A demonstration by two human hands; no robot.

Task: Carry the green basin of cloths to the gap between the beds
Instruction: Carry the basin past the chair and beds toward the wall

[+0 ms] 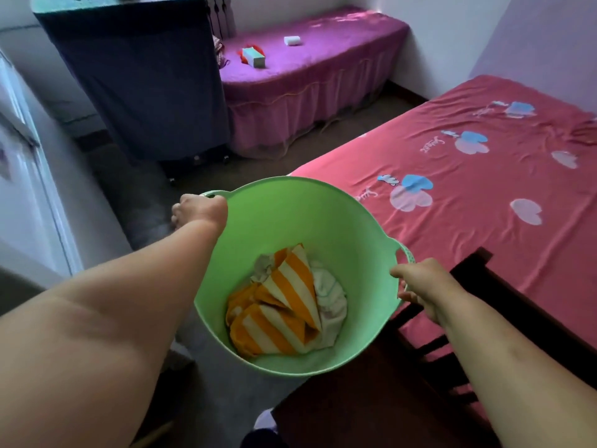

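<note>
Both hands carry the green basin [323, 221] above a dark floor [135, 195]: the left hand [202, 210] is clenched on its far-left handle, the right hand [423, 286] clenched on its near-right handle. Orange-striped and white cloths [284, 302] lie crumpled in the basin's bottom. Right of the basin spreads a red bed [468, 189]; beyond the basin stand a purple-skirted bed [307, 66] and a dark covered cabinet [139, 76], with white walls behind.

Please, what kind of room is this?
Most likely a small bedroom in a home. Two beds show it: a red bed with a heart-print sheet, and a purple bed by the far wall. Both hands carry a green basin of cloths.
</note>
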